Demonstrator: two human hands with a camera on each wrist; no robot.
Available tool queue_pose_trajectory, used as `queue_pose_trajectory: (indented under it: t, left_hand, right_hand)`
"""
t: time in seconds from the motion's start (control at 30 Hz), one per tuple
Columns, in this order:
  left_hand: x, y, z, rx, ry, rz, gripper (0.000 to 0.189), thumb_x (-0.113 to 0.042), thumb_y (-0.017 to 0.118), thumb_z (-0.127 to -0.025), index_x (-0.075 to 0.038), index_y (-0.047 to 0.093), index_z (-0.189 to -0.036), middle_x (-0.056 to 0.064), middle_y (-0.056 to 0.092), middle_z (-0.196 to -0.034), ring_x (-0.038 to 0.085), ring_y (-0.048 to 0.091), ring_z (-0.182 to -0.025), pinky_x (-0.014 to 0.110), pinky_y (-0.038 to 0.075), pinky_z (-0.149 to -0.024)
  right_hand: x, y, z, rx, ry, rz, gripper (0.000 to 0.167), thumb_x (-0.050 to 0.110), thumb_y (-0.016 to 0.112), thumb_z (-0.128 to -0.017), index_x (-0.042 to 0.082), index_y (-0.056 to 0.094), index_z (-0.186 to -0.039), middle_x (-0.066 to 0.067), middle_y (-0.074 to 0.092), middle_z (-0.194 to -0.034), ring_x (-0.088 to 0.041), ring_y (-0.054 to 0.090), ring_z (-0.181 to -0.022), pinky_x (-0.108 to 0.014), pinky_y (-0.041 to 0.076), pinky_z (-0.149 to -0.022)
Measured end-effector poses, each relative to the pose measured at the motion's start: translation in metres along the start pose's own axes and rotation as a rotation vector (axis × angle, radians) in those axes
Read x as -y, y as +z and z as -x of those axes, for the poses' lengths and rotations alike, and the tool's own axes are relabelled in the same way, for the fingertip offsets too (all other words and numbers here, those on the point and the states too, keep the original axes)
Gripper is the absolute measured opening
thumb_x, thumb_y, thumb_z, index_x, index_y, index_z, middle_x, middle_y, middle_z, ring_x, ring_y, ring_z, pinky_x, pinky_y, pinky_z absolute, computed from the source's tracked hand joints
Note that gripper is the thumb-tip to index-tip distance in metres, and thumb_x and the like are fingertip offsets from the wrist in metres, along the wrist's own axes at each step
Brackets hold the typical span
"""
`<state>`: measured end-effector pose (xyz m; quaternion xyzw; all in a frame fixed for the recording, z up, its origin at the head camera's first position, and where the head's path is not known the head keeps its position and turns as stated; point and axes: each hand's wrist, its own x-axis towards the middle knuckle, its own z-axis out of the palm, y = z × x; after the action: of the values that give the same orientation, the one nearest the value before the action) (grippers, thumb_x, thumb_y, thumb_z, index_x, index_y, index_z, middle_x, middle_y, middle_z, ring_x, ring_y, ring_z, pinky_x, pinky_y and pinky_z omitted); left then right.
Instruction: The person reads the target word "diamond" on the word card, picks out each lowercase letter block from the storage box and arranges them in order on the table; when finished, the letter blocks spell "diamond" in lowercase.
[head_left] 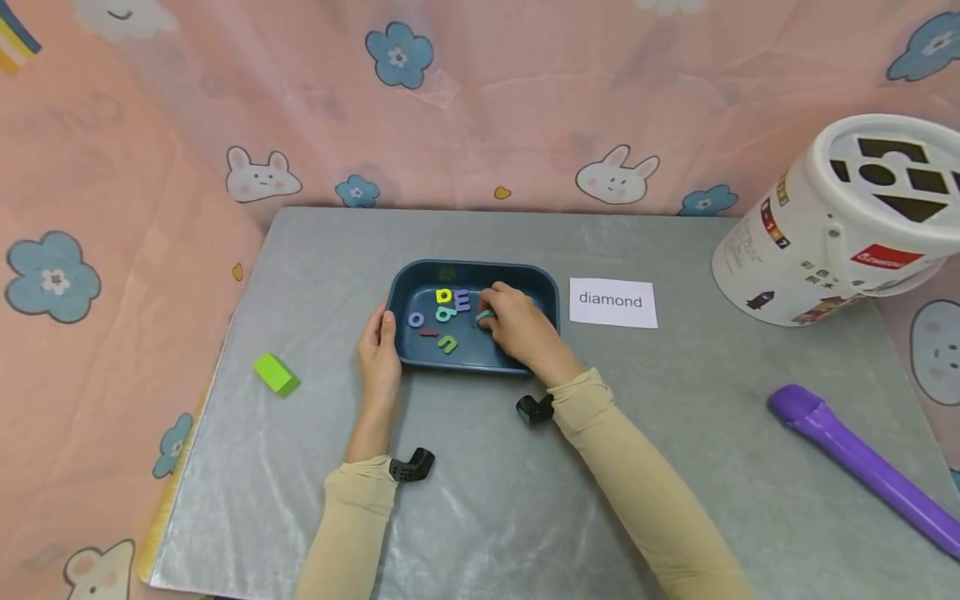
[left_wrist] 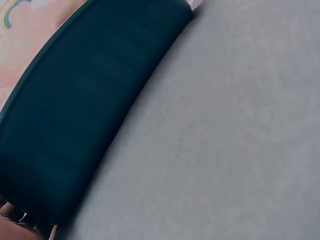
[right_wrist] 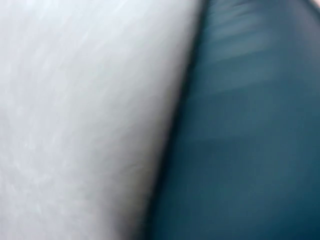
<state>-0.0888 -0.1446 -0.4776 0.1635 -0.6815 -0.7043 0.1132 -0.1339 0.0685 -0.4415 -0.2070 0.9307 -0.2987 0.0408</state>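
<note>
On the table lies a dark blue tray (head_left: 480,364) holding several small plastic letters. Its left end is gripped by my left hand (head_left: 379,354), thumb at the rim and fingers along the outer wall. Inside the tray, my right hand (head_left: 523,327) pinches a small teal letter (head_left: 486,315), mostly covered by the fingers. Left of that hand lie a yellow D (head_left: 444,296), a purple E-like letter (head_left: 462,301), a teal letter (head_left: 446,314), a purple O (head_left: 416,319), a red strip-shaped piece (head_left: 428,332) and a green n-like letter (head_left: 447,344). The left wrist view shows the tray's side (left_wrist: 85,100); the right wrist view is blurred.
A white card (head_left: 613,303) printed "diamond" lies right of the tray. At the back right stands a white lidded bucket (head_left: 810,242). A purple stick-like object (head_left: 862,462) rests at the right, and a green block (head_left: 277,374) at the left. Patterned pink cloth (head_left: 480,125) hangs behind.
</note>
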Motion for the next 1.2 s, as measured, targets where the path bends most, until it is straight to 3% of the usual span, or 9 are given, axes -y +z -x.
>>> queue_pose_trajectory:
  t: [0.2,0.33,0.47,0.6,0.67,0.77,1.0,1.2]
  left_hand:
    - [0.000,0.001,-0.001,-0.005,-0.009,0.019,0.042,-0.015,0.048,-0.114,0.001,0.054,-0.153,0.019,0.053,-0.159,0.028,0.046,-0.152,0.042,0.033,-0.129]
    - [0.003,0.001,0.001,-0.015,-0.020,0.020,0.042,-0.016,0.048,-0.114,0.000,0.054,-0.153,0.018,0.054,-0.159,0.026,0.046,-0.152,0.041,0.033,-0.129]
    - [0.004,0.001,0.002,-0.021,-0.023,0.018,0.042,-0.017,0.048,-0.114,0.000,0.055,-0.152,0.017,0.055,-0.158,0.025,0.046,-0.152,0.039,0.033,-0.129]
    - [0.005,0.002,0.001,-0.013,-0.030,0.031,0.043,-0.020,0.048,-0.114,-0.002,0.054,-0.153,0.017,0.055,-0.159,0.025,0.046,-0.151,0.039,0.034,-0.129]
    - [0.005,0.002,0.000,-0.010,-0.030,0.041,0.044,-0.020,0.048,-0.115,-0.002,0.054,-0.154,0.017,0.054,-0.159,0.026,0.047,-0.151,0.040,0.034,-0.128]
    - [0.005,0.001,0.000,-0.002,-0.034,0.038,0.045,-0.022,0.047,-0.115,-0.003,0.052,-0.155,0.016,0.053,-0.161,0.025,0.045,-0.152,0.040,0.033,-0.129]
    - [0.004,-0.001,-0.001,0.009,-0.048,0.010,0.046,-0.024,0.046,-0.115,-0.004,0.050,-0.157,0.013,0.049,-0.164,0.023,0.041,-0.155,0.040,0.030,-0.131]
    - [0.006,-0.001,0.001,0.022,-0.051,0.006,0.047,-0.024,0.046,-0.115,-0.004,0.049,-0.158,0.013,0.048,-0.164,0.024,0.040,-0.156,0.040,0.029,-0.131]
  right_hand:
    - [0.000,-0.020,0.021,-0.168,-0.088,-0.026,0.014,0.007,0.077,-0.096,0.007,0.083,-0.109,-0.009,0.077,-0.101,-0.026,0.062,-0.095,-0.042,0.055,-0.084]
    - [-0.008,-0.032,0.042,-0.305,-0.094,-0.167,0.014,0.001,0.081,-0.091,0.003,0.081,-0.105,-0.012,0.077,-0.095,-0.028,0.066,-0.087,-0.040,0.054,-0.075]
    - [-0.024,-0.044,0.062,-0.431,-0.055,-0.280,0.015,-0.005,0.082,-0.088,-0.003,0.077,-0.102,-0.016,0.075,-0.094,-0.027,0.073,-0.083,-0.025,0.059,-0.078]
    - [-0.044,-0.055,0.077,-0.504,0.034,-0.309,0.019,-0.008,0.084,-0.085,-0.005,0.076,-0.102,-0.018,0.074,-0.093,-0.012,0.070,-0.082,-0.010,0.054,-0.075]
    - [-0.054,-0.057,0.083,-0.503,0.091,-0.296,0.020,-0.006,0.084,-0.086,-0.003,0.076,-0.105,-0.017,0.075,-0.090,-0.004,0.064,-0.081,-0.009,0.050,-0.073]
    - [-0.067,-0.056,0.089,-0.457,0.173,-0.274,0.020,-0.002,0.082,-0.089,0.000,0.076,-0.108,-0.016,0.076,-0.087,-0.001,0.059,-0.080,-0.012,0.044,-0.071]
    - [-0.086,-0.040,0.097,-0.270,0.291,-0.263,0.013,0.003,0.083,-0.090,-0.001,0.079,-0.102,-0.016,0.080,-0.086,-0.007,0.063,-0.071,-0.016,0.045,-0.065]
    - [-0.090,-0.035,0.098,-0.240,0.338,-0.205,0.015,0.007,0.083,-0.089,-0.001,0.080,-0.101,-0.018,0.075,-0.093,-0.023,0.061,-0.082,-0.028,0.045,-0.074]
